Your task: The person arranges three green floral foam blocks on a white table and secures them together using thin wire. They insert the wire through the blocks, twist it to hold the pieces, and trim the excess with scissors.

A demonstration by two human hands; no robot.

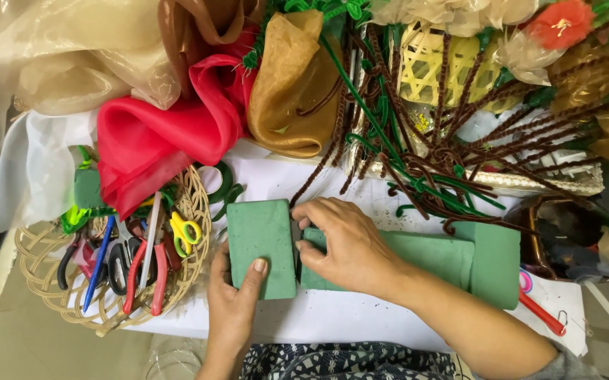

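A: What step is this?

B: Looks like a block of green floral foam is being parted or lined up. The left hand [237, 299] grips the short foam block [262, 246] at the middle of the desk [333, 320], thumb on top, fingers wrapped round its near edge. The right hand [343, 243] lies closed over the end of the long foam block [431, 257], which runs off toward 3 o'clock, fingertips pressed into the seam where the two meet.

A: And the next move?

B: I'd judge a steady, even pull or push along that seam; foam of this kind crumbles under hard pinching.

A: What holds what?

B: At 9 o'clock a flat wicker basket [37, 271] carries scissors [185, 232] with yellow handles, pliers with red grips and a blue pen. At 1 o'clock a pale woven basket [424, 63] sits under a tangle of brown and green pipe cleaners [417, 141]. Sheer red fabric [164, 134] spills over at 11 o'clock
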